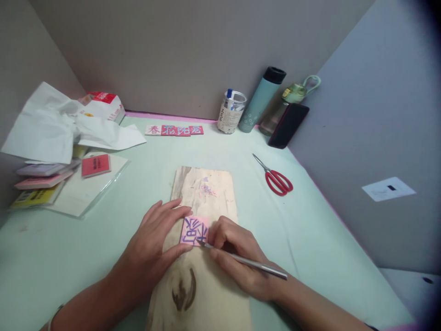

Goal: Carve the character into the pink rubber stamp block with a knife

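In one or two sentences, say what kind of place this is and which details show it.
Probably a partitioned craft desk: grey panels enclose the green tabletop, with scissors and a wooden board on it.

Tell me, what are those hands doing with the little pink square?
Someone's right hand is holding a thin metal tool, with its pointed tip at the pink square. The square has purple marks and lies on a wooden board. The left hand is spread beside it, with the thumb at its near edge. Farther back are four small tiles in a row, and red-handled scissors lie off to the right.
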`<act>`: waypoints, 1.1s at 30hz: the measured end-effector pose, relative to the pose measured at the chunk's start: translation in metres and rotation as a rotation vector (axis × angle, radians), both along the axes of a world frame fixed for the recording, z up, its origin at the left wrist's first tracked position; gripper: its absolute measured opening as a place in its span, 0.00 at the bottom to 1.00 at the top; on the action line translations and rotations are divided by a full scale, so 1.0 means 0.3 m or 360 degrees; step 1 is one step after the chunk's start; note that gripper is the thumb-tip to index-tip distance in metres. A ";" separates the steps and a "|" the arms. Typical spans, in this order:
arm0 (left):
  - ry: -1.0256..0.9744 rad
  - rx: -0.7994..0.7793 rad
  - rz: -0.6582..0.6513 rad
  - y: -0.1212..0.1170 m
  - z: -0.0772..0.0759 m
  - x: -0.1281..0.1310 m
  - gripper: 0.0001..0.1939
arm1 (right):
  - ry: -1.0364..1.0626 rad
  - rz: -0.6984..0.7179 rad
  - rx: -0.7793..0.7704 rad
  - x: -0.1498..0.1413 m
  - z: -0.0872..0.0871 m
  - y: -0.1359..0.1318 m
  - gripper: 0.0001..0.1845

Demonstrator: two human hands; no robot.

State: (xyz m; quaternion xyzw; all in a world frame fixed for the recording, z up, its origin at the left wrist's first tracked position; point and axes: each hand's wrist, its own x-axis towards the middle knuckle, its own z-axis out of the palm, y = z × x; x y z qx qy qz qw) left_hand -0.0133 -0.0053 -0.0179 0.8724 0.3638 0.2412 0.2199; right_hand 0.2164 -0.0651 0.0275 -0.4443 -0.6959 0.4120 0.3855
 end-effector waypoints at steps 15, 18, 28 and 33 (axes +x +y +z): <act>-0.0010 0.0033 -0.0009 0.001 -0.003 -0.001 0.23 | 0.0126 -0.0040 -0.0353 0.002 -0.001 0.007 0.09; -0.0001 0.0035 -0.0011 0.000 0.000 -0.003 0.23 | 0.0215 -0.0104 -0.0395 0.002 -0.015 0.000 0.09; -0.0003 0.0039 -0.0007 0.002 0.001 -0.001 0.23 | 0.0142 -0.0053 -0.0314 -0.002 0.000 0.005 0.09; 0.0005 0.0032 -0.0012 0.001 0.002 0.000 0.23 | 0.0199 -0.0117 -0.0353 0.000 -0.013 0.000 0.09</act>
